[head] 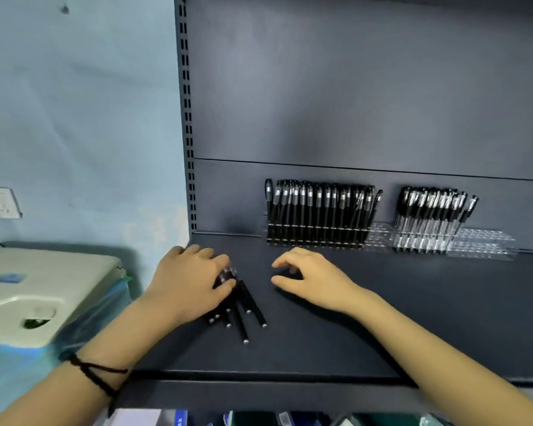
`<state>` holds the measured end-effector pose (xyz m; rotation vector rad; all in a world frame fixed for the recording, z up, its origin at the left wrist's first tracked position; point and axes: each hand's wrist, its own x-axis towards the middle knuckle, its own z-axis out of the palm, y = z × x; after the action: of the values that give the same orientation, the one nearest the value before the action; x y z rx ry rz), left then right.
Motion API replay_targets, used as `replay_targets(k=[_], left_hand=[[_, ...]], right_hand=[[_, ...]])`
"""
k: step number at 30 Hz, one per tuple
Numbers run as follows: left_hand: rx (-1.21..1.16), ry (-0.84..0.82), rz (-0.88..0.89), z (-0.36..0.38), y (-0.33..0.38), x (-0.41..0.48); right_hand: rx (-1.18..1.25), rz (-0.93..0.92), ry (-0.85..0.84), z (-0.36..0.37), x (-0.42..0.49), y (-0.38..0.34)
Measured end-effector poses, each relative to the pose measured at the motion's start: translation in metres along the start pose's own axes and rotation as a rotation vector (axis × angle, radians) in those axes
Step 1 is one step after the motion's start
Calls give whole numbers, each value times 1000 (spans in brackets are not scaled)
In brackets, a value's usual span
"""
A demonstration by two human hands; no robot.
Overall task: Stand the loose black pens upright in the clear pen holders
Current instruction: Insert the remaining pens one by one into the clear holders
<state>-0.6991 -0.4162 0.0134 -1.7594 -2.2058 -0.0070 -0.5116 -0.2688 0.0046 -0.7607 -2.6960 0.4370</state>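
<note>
Several loose black pens [243, 312] lie fanned out on the dark shelf [413, 318]. My left hand [188, 278] is closed around their upper ends, and its fingers hide the caps. My right hand [308, 276] hovers just right of them, fingers curled and apart, holding nothing. At the back stand two clear pen holders. The left holder [373, 238] is packed with upright black pens [317, 210] except its right end. The right holder [486, 244] has upright pens [431, 216] in its left half and bare slots on its right.
A slotted shelf upright [186, 118] runs up the left side beside a blue wall. A beige machine [40, 290] under plastic wrap sits low on the left. A wall socket [0, 202] is at far left. Boxes [228, 418] show below the shelf edge.
</note>
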Motion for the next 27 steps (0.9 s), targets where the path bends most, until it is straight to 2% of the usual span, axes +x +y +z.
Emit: replay_targets(k=[5, 11, 14, 18, 23, 27], left_hand=[[-58, -23, -46, 16, -43, -37], [-130, -84, -13, 30, -43, -41], [-133, -100, 6, 32, -39, -34], [-156, -185, 25, 35, -37, -16], [-237, -263, 39, 38, -27, 18], [-421, -196, -73, 39, -11, 52]], right_hand=[[10, 111, -25, 22, 4, -42], [-7, 269, -92, 38, 13, -80], [-47, 279, -151, 43, 20, -88], [-93, 344, -179, 32, 29, -74], [31, 434, -172, 9, 39, -40], [97, 457, -181, 1, 51, -22]])
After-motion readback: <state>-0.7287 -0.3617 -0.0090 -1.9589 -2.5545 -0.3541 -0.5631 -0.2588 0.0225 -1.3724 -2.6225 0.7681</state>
